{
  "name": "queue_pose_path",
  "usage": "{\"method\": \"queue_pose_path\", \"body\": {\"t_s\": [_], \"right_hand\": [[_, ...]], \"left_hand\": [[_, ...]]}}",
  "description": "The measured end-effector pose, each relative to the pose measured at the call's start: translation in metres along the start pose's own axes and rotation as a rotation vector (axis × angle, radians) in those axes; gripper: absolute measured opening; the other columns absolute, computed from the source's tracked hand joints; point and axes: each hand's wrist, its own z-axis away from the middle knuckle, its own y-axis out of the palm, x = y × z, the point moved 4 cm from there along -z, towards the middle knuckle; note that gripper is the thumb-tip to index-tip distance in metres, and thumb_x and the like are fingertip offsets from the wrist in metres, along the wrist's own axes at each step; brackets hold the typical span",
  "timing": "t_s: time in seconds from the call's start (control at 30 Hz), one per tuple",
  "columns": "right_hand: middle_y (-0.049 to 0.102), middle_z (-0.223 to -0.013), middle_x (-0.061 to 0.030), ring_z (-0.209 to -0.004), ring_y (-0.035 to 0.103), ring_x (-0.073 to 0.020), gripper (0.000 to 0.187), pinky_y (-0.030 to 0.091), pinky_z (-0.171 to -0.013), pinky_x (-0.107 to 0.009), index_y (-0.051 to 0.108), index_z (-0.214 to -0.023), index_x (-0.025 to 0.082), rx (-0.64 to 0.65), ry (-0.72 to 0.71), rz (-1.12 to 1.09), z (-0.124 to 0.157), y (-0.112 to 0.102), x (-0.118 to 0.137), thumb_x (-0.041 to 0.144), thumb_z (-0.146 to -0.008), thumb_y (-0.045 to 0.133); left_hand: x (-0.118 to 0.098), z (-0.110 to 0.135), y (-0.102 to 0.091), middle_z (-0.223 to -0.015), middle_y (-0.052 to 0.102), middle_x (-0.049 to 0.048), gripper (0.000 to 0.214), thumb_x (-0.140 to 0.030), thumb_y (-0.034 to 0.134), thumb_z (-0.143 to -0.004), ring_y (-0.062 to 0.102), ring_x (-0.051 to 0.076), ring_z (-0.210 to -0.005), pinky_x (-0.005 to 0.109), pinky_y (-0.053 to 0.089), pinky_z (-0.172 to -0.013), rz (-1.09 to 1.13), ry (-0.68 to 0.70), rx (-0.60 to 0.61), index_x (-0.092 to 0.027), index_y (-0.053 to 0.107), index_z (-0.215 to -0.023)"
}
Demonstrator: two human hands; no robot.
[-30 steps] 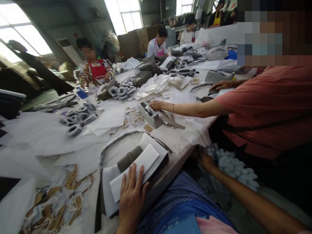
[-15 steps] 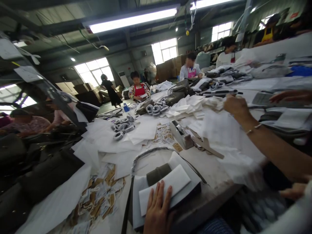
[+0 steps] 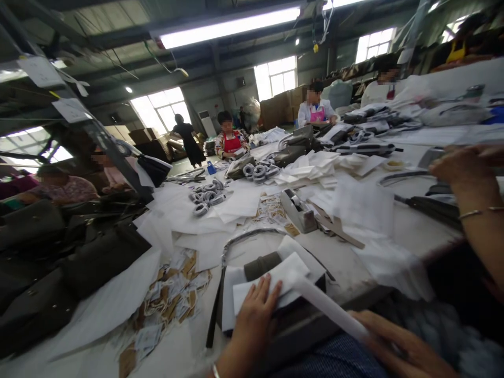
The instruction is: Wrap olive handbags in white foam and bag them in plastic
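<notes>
My left hand (image 3: 253, 320) lies flat with its fingers spread on a white foam sheet (image 3: 271, 283) that covers a dark bag (image 3: 263, 265) at the table's near edge. My right hand (image 3: 397, 349) is at the bottom right, its fingers closed on the end of a long white folded sheet (image 3: 328, 310) that slants up toward the bag. A grey strap (image 3: 246, 239) curves out behind the bag.
A grey tape dispenser (image 3: 299, 210) stands mid-table among white sheets (image 3: 236, 205), rolled straps (image 3: 207, 197) and paper tags (image 3: 173, 294). A co-worker's forearm with a bracelet (image 3: 476, 215) reaches in at right. Dark bags (image 3: 59, 262) pile at left. Other people sit at the far end.
My right hand has come up from below the table's edge holding a long white sheet toward the bag. The view has tilted up and left. The co-worker's arm has drawn back to the right.
</notes>
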Motion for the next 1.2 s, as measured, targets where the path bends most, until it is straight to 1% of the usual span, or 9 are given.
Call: {"method": "queue_pose_path", "body": {"t_s": [0.13, 0.37, 0.57, 0.67, 0.8, 0.9, 1.0, 1.1, 1.2], "right_hand": [[0.068, -0.120, -0.0069, -0.114, 0.061, -0.0262, 0.036, 0.052, -0.099, -0.042, 0.067, -0.126, 0.032, 0.145, -0.267, 0.340, -0.027, 0.000, 0.036, 0.021, -0.095, 0.052], [0.069, -0.101, -0.0077, -0.091, 0.060, -0.0233, 0.031, 0.050, -0.084, -0.038, 0.072, -0.114, 0.025, -0.174, -0.594, 0.561, -0.066, 0.061, 0.060, 0.014, -0.094, 0.050], [0.072, -0.088, -0.0049, -0.080, 0.061, -0.0200, 0.023, 0.050, -0.073, -0.034, 0.073, -0.103, 0.021, -0.271, -0.702, 0.539, -0.075, 0.087, 0.054, 0.021, -0.100, 0.050], [0.075, -0.092, -0.0055, -0.084, 0.065, -0.0199, 0.023, 0.054, -0.077, -0.034, 0.072, -0.105, 0.018, -0.294, -0.775, 0.476, -0.074, 0.084, 0.048, 0.019, -0.101, 0.050], [0.076, -0.104, -0.0062, -0.100, 0.067, -0.0176, 0.030, 0.056, -0.089, -0.033, 0.068, -0.121, 0.018, -0.205, -0.883, 0.433, -0.068, 0.071, 0.035, 0.013, -0.100, 0.046], [0.074, -0.113, -0.0059, -0.109, 0.065, -0.0175, 0.034, 0.050, -0.102, -0.039, 0.065, -0.128, 0.022, -0.170, -0.821, 0.485, -0.065, 0.056, 0.017, 0.013, -0.101, 0.045], [0.075, -0.106, -0.0052, -0.099, 0.067, -0.0172, 0.030, 0.053, -0.097, -0.037, 0.070, -0.120, 0.024, -0.219, -0.733, 0.469, -0.066, 0.040, 0.007, 0.017, -0.100, 0.048], [0.076, -0.105, -0.0035, -0.096, 0.068, -0.0158, 0.032, 0.054, -0.095, -0.033, 0.069, -0.122, 0.026, -0.186, -0.764, 0.465, -0.067, 0.031, 0.016, 0.015, -0.100, 0.049], [0.071, -0.123, -0.0027, -0.116, 0.063, -0.0170, 0.041, 0.041, -0.113, -0.038, 0.058, -0.137, 0.027, -0.119, -0.845, 0.592, -0.075, 0.028, 0.032, 0.014, -0.100, 0.048]], "left_hand": [[0.006, -0.009, -0.031, -0.158, 0.037, 0.0112, 0.074, -0.020, 0.066, -0.084, 0.047, 0.028, -0.138, 0.043, 0.044, -0.111, 0.095, 0.051, 0.106, -0.028, 0.036, -0.151], [0.008, -0.015, -0.053, -0.151, 0.048, 0.0118, 0.060, -0.028, 0.060, -0.090, 0.058, 0.027, -0.127, 0.041, 0.050, -0.103, 0.097, 0.098, 0.108, -0.027, 0.041, -0.148], [0.002, -0.010, -0.051, -0.150, 0.048, 0.0143, 0.071, -0.039, 0.071, -0.084, 0.055, 0.028, -0.131, 0.041, 0.049, -0.105, 0.095, 0.070, 0.040, -0.023, 0.042, -0.147], [-0.001, -0.006, -0.040, -0.154, 0.042, 0.0168, 0.088, -0.034, 0.080, -0.074, 0.048, 0.031, -0.137, 0.043, 0.045, -0.109, 0.065, 0.040, 0.033, -0.021, 0.037, -0.150], [-0.004, -0.002, -0.024, -0.157, 0.037, 0.0163, 0.081, -0.012, 0.068, -0.080, 0.039, 0.029, -0.143, 0.046, 0.040, -0.114, 0.010, 0.033, -0.008, -0.021, 0.032, -0.152], [-0.005, 0.000, -0.013, -0.157, 0.038, 0.0162, 0.077, -0.006, 0.057, -0.083, 0.040, 0.029, -0.142, 0.048, 0.042, -0.112, -0.034, 0.043, -0.061, -0.022, 0.031, -0.153], [-0.006, 0.002, -0.004, -0.156, 0.038, 0.0152, 0.077, 0.001, 0.049, -0.082, 0.040, 0.028, -0.142, 0.047, 0.043, -0.111, -0.084, 0.044, -0.133, -0.024, 0.033, -0.153], [-0.007, 0.005, 0.001, -0.157, 0.037, 0.0136, 0.085, 0.007, 0.043, -0.076, 0.040, 0.026, -0.143, 0.045, 0.043, -0.112, -0.140, 0.038, -0.218, -0.026, 0.029, -0.154], [-0.007, 0.008, 0.005, -0.156, 0.038, 0.0117, 0.088, 0.005, 0.043, -0.076, 0.043, 0.025, -0.141, 0.042, 0.046, -0.109, -0.207, 0.054, -0.311, -0.028, 0.025, -0.156]]}}
